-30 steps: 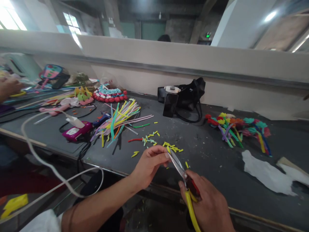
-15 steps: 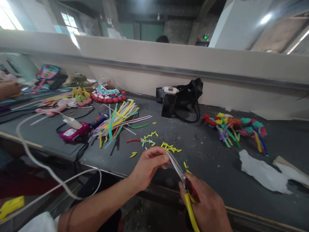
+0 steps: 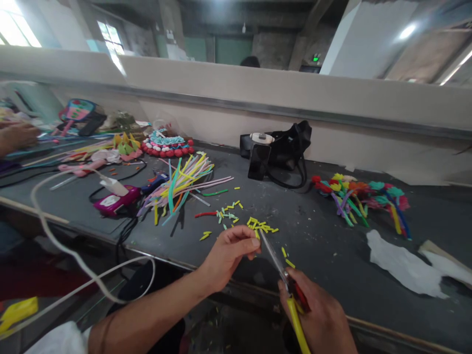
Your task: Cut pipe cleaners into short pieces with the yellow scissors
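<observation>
My left hand (image 3: 234, 250) is closed in a pinch on a short yellow piece of pipe cleaner (image 3: 257, 234), whose end shows above the fingertips. Yellow-handled scissors (image 3: 272, 250), with some red near the pivot, are gripped in my right hand (image 3: 317, 305). Their blades point up and left, the tips close beside the yellow piece. Behind my fingers lies a cluster of cut yellow pieces (image 3: 263, 225). Small pale green and yellow bits (image 3: 225, 215) are scattered left of it, near a red strip (image 3: 205, 214). Two yellow pieces (image 3: 290, 263) rest beside the scissors.
Long coloured pipe cleaners (image 3: 184, 179) lie in a bundle on the left, by a purple device (image 3: 117, 200) with cords. A black bag (image 3: 291, 147) and phone stand at the back. Pipe-cleaner flowers (image 3: 342, 189) and white paper (image 3: 401, 263) are right. Another person's hand (image 3: 18, 136) is far left.
The scissors and my right hand have shifted slightly right and down, so the blades sit a little away from my left fingertips. The yellow end now shows more clearly.
</observation>
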The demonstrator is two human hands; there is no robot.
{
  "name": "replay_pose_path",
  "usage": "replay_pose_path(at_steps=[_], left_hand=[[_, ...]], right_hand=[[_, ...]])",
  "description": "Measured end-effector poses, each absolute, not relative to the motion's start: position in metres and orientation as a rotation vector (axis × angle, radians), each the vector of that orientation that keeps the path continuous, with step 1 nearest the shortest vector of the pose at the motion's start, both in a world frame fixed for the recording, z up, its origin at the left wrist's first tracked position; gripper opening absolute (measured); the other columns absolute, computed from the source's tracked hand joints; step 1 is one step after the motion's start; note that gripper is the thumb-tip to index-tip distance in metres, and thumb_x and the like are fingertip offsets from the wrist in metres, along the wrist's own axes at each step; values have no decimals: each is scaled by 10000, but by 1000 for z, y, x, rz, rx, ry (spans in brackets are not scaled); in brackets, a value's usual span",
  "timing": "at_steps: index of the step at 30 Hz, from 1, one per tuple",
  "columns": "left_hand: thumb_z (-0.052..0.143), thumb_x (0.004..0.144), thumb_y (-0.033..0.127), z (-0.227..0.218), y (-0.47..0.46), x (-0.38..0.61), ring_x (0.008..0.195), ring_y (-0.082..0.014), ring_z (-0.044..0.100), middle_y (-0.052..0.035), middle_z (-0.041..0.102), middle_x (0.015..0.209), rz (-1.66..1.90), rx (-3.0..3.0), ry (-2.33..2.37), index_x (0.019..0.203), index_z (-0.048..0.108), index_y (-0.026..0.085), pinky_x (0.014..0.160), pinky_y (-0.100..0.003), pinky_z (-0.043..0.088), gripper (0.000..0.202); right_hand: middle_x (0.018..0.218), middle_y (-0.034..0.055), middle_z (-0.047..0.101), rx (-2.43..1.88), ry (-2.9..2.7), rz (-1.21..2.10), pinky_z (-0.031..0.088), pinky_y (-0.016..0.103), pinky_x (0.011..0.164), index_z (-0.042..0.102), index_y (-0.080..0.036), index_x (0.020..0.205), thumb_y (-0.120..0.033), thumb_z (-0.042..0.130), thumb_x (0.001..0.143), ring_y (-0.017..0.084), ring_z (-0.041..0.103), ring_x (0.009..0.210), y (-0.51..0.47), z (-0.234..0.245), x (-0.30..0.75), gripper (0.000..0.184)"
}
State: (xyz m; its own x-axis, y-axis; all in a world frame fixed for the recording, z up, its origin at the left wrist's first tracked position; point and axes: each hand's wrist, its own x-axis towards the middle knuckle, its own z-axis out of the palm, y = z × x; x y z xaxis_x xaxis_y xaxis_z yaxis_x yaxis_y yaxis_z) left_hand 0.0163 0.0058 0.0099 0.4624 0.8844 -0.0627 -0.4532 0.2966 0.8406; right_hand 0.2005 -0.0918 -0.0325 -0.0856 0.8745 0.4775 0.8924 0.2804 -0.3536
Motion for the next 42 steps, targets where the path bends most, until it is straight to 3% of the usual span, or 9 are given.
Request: replay_pose_path(at_steps=[8, 12, 16, 21, 29, 32, 38, 42], left_hand=[[715, 641, 227, 7, -2, 8, 551, -69, 471, 12, 590, 618, 500, 1154, 587, 691, 615, 130, 545, -193, 360, 147], [632, 612, 141, -2, -13, 7, 545, -57, 408, 56, 492, 572, 310, 1475, 603, 647, 595, 132, 528, -180, 336, 52], [599, 625, 157, -15, -18, 8, 541, -56, 372, 64, 428, 566, 306, 1495, 634, 620, 552, 137, 509, -183, 308, 51], [619, 657, 198, -19, -16, 5, 566, -62, 396, 58, 465, 593, 387, 1364, 628, 644, 554, 141, 554, -193, 334, 88], [661, 569, 180, -2, -7, -2, 516, -92, 492, 25, 581, 560, 238, 1049, 588, 660, 605, 147, 492, -199, 339, 111], [657, 608, 212, 3, -10, -1, 530, -85, 472, 24, 564, 593, 353, 1197, 629, 671, 585, 150, 518, -206, 354, 114], [582, 755, 169, 15, -15, 1, 659, -117, 510, -17, 594, 707, 939, 2081, 675, 791, 604, 160, 629, -241, 392, 43], [566, 780, 154, 12, -15, 4, 714, -141, 544, -37, 635, 749, 1027, 2347, 637, 811, 601, 166, 678, -270, 398, 48]], right_hand=[[724, -18, 660, -1441, -1756, 261, 501, 163, 542, 601, -215, 1000, -316, 582, 854, 97, 613, 537, -93, -12, 190, 179], [829, 11, 677, -1346, -1735, 344, 538, 168, 609, 561, -208, 1107, -299, 620, 832, 114, 660, 646, -92, -8, 184, 296], [865, 4, 681, -1337, -1772, 440, 539, 155, 630, 552, -226, 1106, -238, 585, 854, 102, 665, 674, -89, -6, 178, 254], [858, -16, 676, -1383, -1748, 503, 524, 147, 622, 562, -246, 1078, -237, 583, 852, 91, 657, 676, -84, -2, 173, 228], [677, -35, 649, -1346, -1675, 582, 491, 133, 474, 592, -208, 972, -208, 577, 794, 74, 591, 480, -79, 18, 166, 178], [671, -27, 653, -1435, -1595, 516, 489, 148, 467, 612, -199, 952, -221, 584, 771, 87, 602, 489, -78, 20, 164, 185], [647, -30, 642, -1554, -1401, 448, 493, 179, 474, 610, -191, 953, -275, 610, 732, 103, 603, 487, -68, 22, 170, 236], [676, -33, 642, -1561, -1422, 463, 500, 200, 522, 596, -198, 989, -265, 605, 744, 107, 618, 519, -66, 20, 171, 254]])
